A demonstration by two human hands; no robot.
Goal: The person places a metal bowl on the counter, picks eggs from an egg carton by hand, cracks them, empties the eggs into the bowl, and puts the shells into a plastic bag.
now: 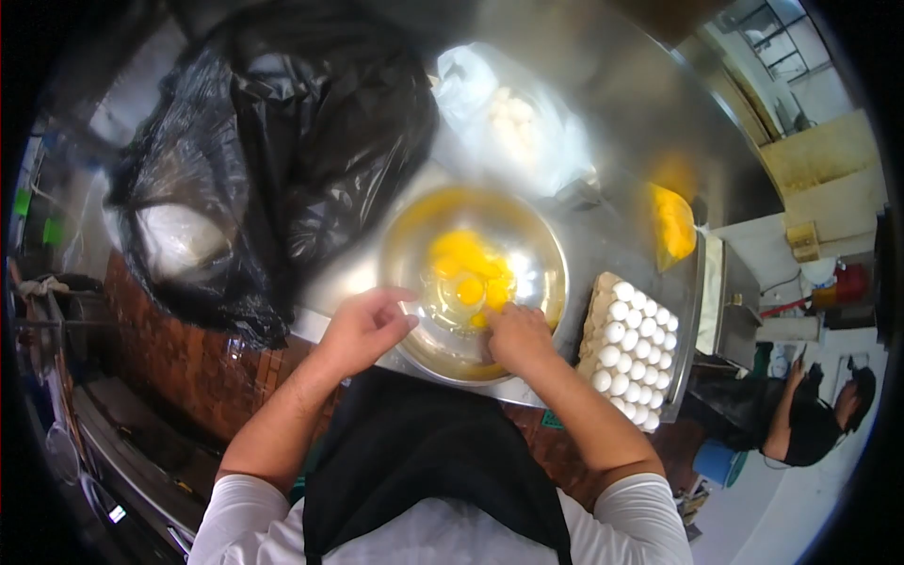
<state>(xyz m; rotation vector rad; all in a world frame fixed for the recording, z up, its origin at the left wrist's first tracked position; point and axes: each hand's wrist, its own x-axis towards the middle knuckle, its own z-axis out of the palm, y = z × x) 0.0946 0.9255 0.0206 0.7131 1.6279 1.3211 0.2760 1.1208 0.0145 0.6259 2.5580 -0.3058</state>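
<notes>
A wide metal bowl (551, 254) stands near the counter's front edge, with several raw egg yolks (468, 268) and clear egg white in it. At the bowl's left rim is my left hand (369, 330), its fingers apart and nothing between them. My right hand (520, 339) reaches over the bowl's front right part, fingertips down by the yolks. Its fingers are bent, and whatever they may hold is hidden. Right of the bowl, a carton (597, 325) carries many white eggs (633, 344).
A large black plastic bag (311, 122) covers the counter's left side, with a white bundle (179, 240) showing at its lower left. Behind the bowl lies a pale plastic bag (513, 122) with whitish pieces. A yellow object (673, 226) lies at right. Another person (815, 414) stands far right.
</notes>
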